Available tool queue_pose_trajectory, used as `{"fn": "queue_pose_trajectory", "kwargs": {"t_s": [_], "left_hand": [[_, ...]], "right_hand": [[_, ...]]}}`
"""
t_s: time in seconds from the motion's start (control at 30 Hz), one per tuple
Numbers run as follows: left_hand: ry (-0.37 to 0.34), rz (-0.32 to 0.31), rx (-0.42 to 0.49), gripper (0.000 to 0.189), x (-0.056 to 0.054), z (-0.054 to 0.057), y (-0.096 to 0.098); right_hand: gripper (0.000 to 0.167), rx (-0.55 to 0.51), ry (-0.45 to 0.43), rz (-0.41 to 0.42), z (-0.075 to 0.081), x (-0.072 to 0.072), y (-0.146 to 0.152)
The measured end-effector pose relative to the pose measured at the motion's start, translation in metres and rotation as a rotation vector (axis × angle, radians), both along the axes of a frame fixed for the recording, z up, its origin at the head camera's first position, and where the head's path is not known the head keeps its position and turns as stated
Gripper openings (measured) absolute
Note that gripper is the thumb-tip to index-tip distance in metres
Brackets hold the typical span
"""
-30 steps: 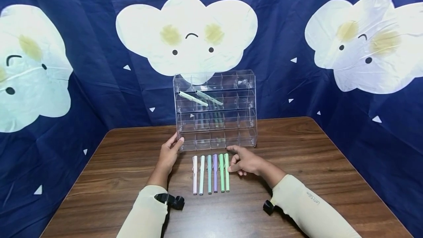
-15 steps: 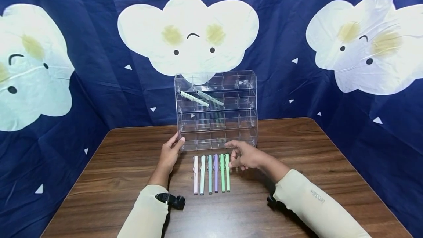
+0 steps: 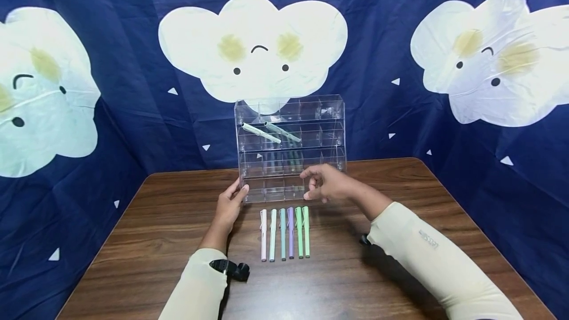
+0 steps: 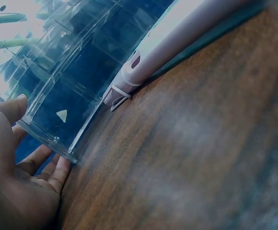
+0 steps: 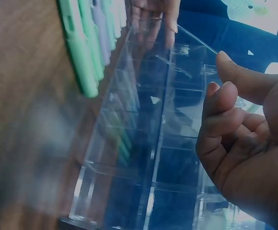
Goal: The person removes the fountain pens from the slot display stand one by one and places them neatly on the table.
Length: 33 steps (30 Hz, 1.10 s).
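Observation:
A clear acrylic rack (image 3: pixel 291 189) with tiers of compartments stands on the table. My left hand (image 3: pixel 227 209) grips its lower left corner, thumb in front and other fingers behind. My right hand (image 3: pixel 331 182) hovers before the lower right tiers, holding nothing; its index finger reaches forward while the others curl loosely. Two pens slant in an upper tier: a pale green pen (image 3: pixel 261 133) and a grey-green pen (image 3: pixel 282 132). In front lies a row of capped pens: a pink pen (image 3: pixel 264 235), a pale mint pen (image 3: pixel 272 235), a teal pen (image 3: pixel 282 235), a purple pen (image 3: pixel 291 233) and two green pens (image 3: pixel 306 233).
The wooden table (image 3: pixel 169 221) runs back to a dark blue curtain (image 3: pixel 373 127) printed with white clouds. Black camera straps sit at both wrists, the left strap (image 3: pixel 228 268) plainly visible.
My right hand has risen and moved forward from beside the rightmost green pen to the front of the rack's lower tiers. The left hand keeps its grip, and the pens lie as before.

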<state>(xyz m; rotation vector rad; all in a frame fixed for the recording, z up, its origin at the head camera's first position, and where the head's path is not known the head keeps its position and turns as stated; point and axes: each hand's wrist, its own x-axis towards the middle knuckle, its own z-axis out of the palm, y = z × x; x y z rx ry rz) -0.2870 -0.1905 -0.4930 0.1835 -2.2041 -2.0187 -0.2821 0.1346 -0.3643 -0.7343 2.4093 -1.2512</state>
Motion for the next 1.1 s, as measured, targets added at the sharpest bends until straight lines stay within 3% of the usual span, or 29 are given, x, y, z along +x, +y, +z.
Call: {"fn": "queue_pose_trajectory", "kwargs": {"t_s": [0.63, 0.83, 1.1], "left_hand": [[-0.01, -0.008, -0.016, 0.058, 0.001, -0.001, -0.002], [0.025, -0.006, -0.012, 0.056, 0.003, 0.0, -0.001], [0.02, -0.006, -0.007, 0.056, 0.004, 0.001, -0.002]], "right_hand": [[0.047, -0.051, 0.184, -0.136, 0.054, -0.031, -0.023], [0.044, -0.093, 0.219, -0.228, 0.059, -0.042, -0.031], [0.037, -0.236, 0.231, -0.277, 0.055, -0.064, -0.039]]}}
